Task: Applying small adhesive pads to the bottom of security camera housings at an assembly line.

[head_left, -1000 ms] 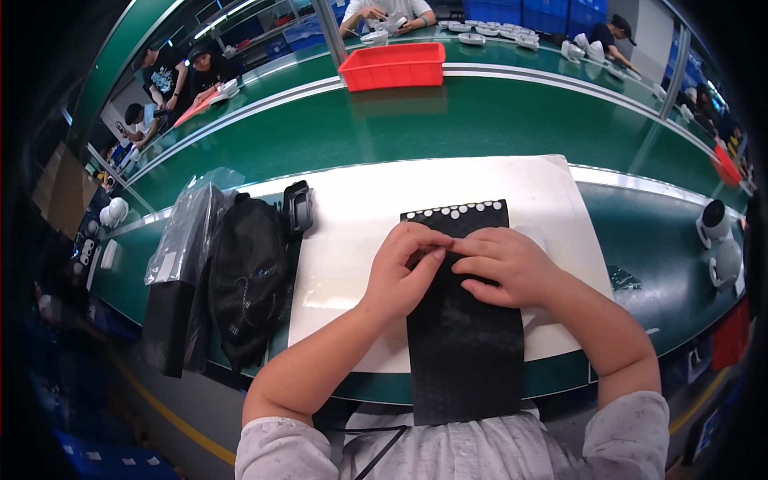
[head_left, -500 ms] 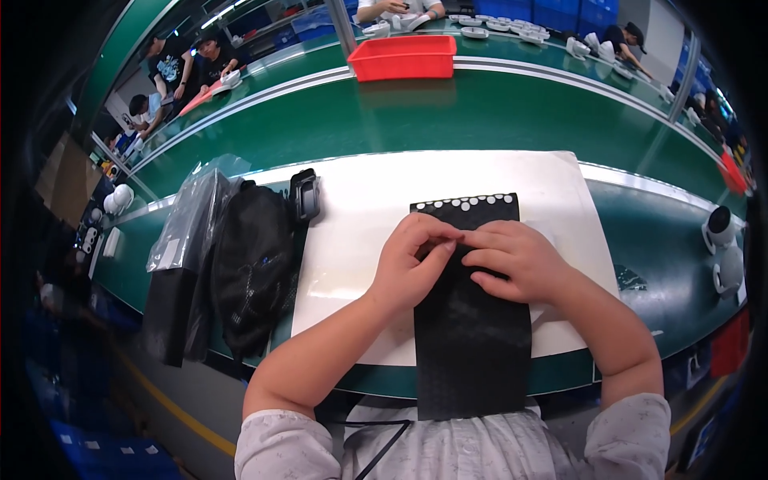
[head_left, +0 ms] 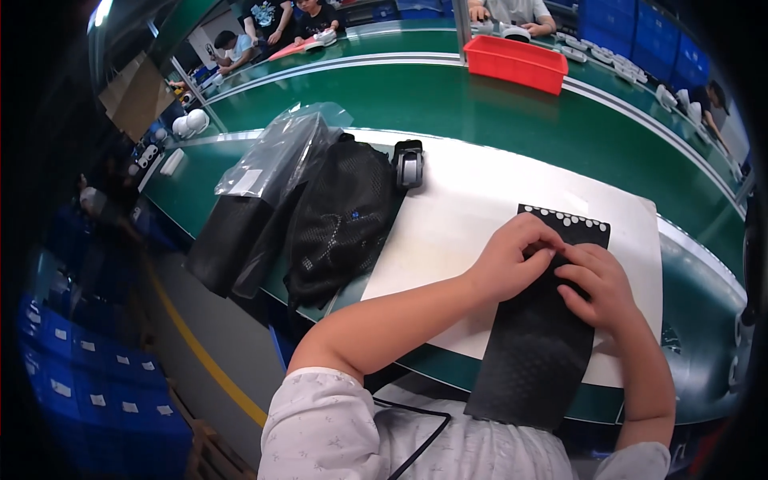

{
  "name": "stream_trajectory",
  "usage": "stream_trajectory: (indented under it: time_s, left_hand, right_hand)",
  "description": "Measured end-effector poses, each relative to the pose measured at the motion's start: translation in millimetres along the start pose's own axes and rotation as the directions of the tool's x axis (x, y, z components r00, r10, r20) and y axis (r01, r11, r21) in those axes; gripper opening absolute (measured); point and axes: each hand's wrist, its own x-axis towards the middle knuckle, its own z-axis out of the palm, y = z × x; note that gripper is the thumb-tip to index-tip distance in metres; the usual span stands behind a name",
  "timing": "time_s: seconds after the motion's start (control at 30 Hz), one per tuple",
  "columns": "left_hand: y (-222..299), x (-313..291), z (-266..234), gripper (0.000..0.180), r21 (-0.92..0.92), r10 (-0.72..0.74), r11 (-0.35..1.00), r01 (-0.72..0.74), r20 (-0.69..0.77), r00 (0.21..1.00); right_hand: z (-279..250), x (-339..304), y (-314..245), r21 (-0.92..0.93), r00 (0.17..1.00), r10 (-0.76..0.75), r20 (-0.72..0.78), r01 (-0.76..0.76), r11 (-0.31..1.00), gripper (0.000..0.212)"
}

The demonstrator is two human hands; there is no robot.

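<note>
Black sheet (head_left: pixel 534 348) under left hand (head_left: pixel 516 256) and right hand (head_left: pixel 602 290), equally near; long axis runs lapward, white dots (head_left: pixel 565 218) just beyond fingertips; left thumb-index nearly meeting, right fingers fanned; can't tell if pinching.

Wht top (head_left: pixel 488 454), sm. grey print, loose slvs (head_left: pixel 320 424), blk cable (head_left: pixel 420 447)

Left hand (head_left: pixel 512 254) curled inward in a loose pinch, right hand (head_left: pixel 602 290) palm down with fingers (head_left: pixel 582 278) parted, both hands close together, left forearm (head_left: pixel 400 320) slanting up rightward, right forearm (head_left: pixel 650 376) rising steeply.
</note>
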Motion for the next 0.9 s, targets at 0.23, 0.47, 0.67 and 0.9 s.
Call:
stream_trajectory:
  time_s: [0.23,0.47,0.67,0.9]
  left_hand:
    - [-0.3,-0.2,2.1,0.011,-0.056,-0.021,0.998,0.020,-0.009,1.000]
    - [2.8,1.3,3.1,0.010,-0.020,-0.032,0.999,0.031,-0.026,0.999]
    - [2.4,0.5,1.8,0.009,-0.094,-0.107,0.990,0.105,-0.025,0.994]
    - [6.7,1.7,3.9,0.010,-0.142,-0.179,0.974,0.178,0.011,0.984]
  right_hand:
    - [0.3,-1.1,0.4,-0.007,1.000,0.007,0.001,-0.007,1.000,0.020]
    - [-4.5,-1.0,-0.2,0.009,1.000,0.003,0.011,-0.003,1.000,0.020]
    - [0.0,-2.8,6.6,-0.006,1.000,-0.013,0.017,0.014,1.000,0.018]
    - [-0.3,-6.9,7.8,-0.004,1.000,-0.019,-0.009,0.019,1.000,0.018]
